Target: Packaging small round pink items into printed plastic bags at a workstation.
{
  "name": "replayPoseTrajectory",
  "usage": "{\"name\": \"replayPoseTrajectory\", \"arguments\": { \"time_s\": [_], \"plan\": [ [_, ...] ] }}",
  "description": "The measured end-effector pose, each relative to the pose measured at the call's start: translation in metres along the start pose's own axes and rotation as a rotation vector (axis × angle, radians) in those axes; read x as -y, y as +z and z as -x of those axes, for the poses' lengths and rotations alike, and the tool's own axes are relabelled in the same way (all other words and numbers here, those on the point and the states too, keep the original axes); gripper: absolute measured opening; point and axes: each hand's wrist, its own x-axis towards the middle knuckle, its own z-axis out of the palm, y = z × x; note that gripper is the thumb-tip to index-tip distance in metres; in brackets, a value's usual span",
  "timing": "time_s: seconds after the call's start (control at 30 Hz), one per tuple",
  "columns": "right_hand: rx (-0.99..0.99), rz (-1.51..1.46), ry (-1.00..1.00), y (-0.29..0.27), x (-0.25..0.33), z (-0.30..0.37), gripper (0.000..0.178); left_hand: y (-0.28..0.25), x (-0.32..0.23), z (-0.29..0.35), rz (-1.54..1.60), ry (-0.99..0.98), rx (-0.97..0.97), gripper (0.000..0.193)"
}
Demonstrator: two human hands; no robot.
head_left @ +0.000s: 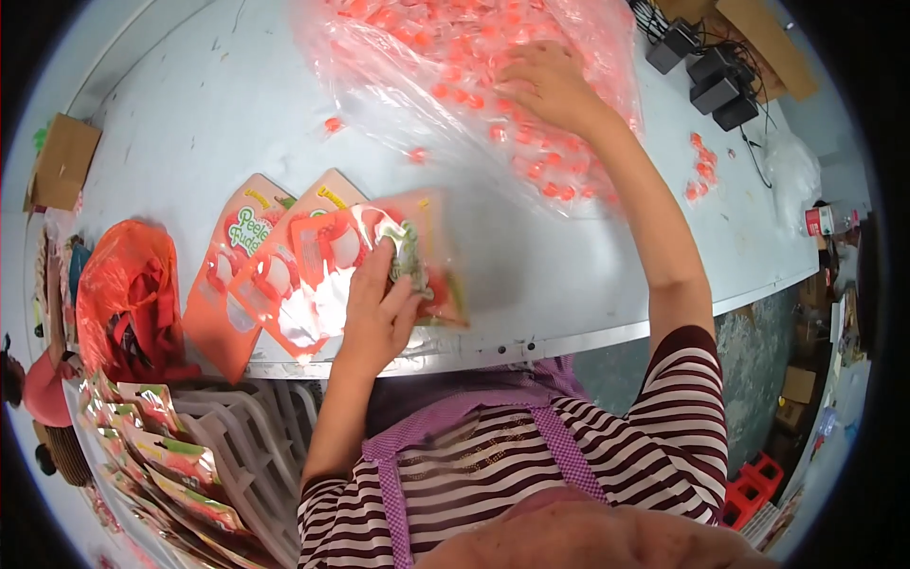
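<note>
A large clear plastic bag [408, 90] full of small red-wrapped candies [559, 161] lies across the far side of the table. My right hand [550, 85] reaches onto the candies, its fingers spread and slightly curved, with nothing visible lifted in them. Closer to me, my left hand [379, 308] holds a glossy red-and-green printed pouch [441, 275] near the table's front edge. This pouch overlaps a fan of similar flat pouches [227, 270]. Its right side looks blurred, and glare covers part of the stack. What lies under my left palm is hidden.
Loose candies [701, 166] lie on the right, two more near the bag. Black power adapters [716, 85] with cables sit far right. An orange plastic bag [133, 294] stands left, above a crate [237, 436] beside several upright pouches [180, 465]. A cardboard box [66, 161] is farther left.
</note>
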Motion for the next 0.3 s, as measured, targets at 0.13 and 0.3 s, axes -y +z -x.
{"name": "replayPoseTrajectory", "arguments": {
  "time_s": [0.13,0.3],
  "plan": [
    [-0.310,0.043,-0.264,-0.018,0.041,0.035,0.027,-0.003,-0.003,0.002,-0.025,-0.003,-0.102,0.039],
    [-0.133,-0.462,-0.428,-0.010,0.144,0.077,0.033,-0.030,-0.045,0.025,0.022,0.045,-0.103,0.029]
  ]
}}
